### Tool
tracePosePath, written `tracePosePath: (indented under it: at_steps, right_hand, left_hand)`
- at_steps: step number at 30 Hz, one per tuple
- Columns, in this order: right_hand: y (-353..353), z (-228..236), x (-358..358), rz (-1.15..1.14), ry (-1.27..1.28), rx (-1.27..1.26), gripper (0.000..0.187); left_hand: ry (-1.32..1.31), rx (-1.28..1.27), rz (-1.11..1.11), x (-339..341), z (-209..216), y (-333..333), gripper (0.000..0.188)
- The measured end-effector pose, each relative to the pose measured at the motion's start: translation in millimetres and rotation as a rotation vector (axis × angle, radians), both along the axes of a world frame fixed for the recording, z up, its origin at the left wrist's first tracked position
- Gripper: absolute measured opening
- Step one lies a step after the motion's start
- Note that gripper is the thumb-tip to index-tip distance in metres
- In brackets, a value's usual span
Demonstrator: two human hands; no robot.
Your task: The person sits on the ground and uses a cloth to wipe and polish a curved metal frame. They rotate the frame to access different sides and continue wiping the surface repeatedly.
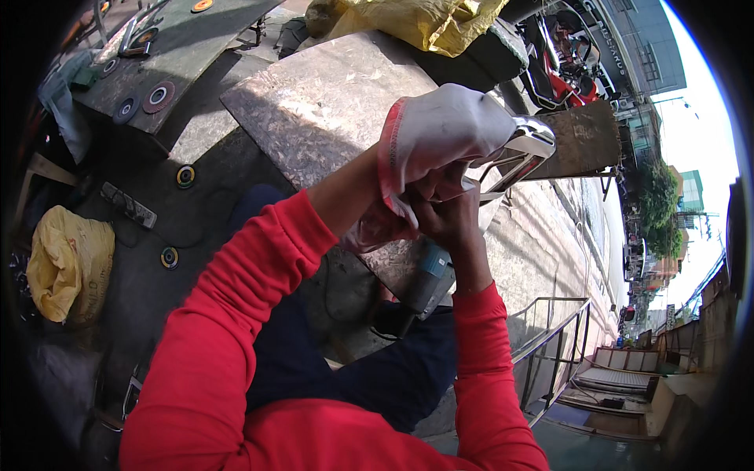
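A loose white work glove [463,118] with a red-edged cuff covers my left hand [440,137], so its fingers are hidden. Close under it, my bare right hand [452,216] has its fingers curled into the glove's fabric near the palm side. More pale cloth hangs below my left wrist. Just beyond the gloved hand, a shiny curved metal piece with bars [534,140] sits over the board, partly covered by the glove. Below my right wrist is a blue and dark grey power tool [428,282], its far end hidden by my hands.
A worn board [330,94] lies before me, with a yellow sack [424,22] behind it. Grinding discs [159,97] rest on a bench at left. On the floor are a power strip [128,204] and another yellow sack [71,263]. A metal frame [554,345] stands at right.
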State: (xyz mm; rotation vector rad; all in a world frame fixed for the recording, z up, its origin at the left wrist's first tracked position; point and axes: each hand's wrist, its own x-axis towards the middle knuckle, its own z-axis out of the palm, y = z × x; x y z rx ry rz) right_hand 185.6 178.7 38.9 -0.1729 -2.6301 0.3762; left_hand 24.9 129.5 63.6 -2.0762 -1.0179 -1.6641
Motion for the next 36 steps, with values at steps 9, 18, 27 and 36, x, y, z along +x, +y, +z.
tracePosePath:
  at_steps: [9, 18, 27, 36]
  right_hand:
    - [14.7, -13.2, 21.2, -0.035, -0.028, 0.253, 0.04]
    - [18.5, -11.1, 19.9, -0.003, -0.138, 0.169, 0.03]
    - [26.1, -13.5, 15.9, 0.041, -0.058, 0.148, 0.037]
    - [23.1, -11.8, 18.3, 0.049, -0.108, 0.138, 0.035]
  left_hand:
    - [-0.031, -0.175, -0.2, 6.7, -79.6, -14.7, 0.032]
    - [-0.167, 0.066, 0.047, 32.0, -25.5, 13.7, 0.02]
    - [0.01, -0.055, 0.476, 45.7, -56.0, -12.2, 0.036]
    - [0.015, -0.066, 0.449, 44.2, -34.6, -30.8, 0.028]
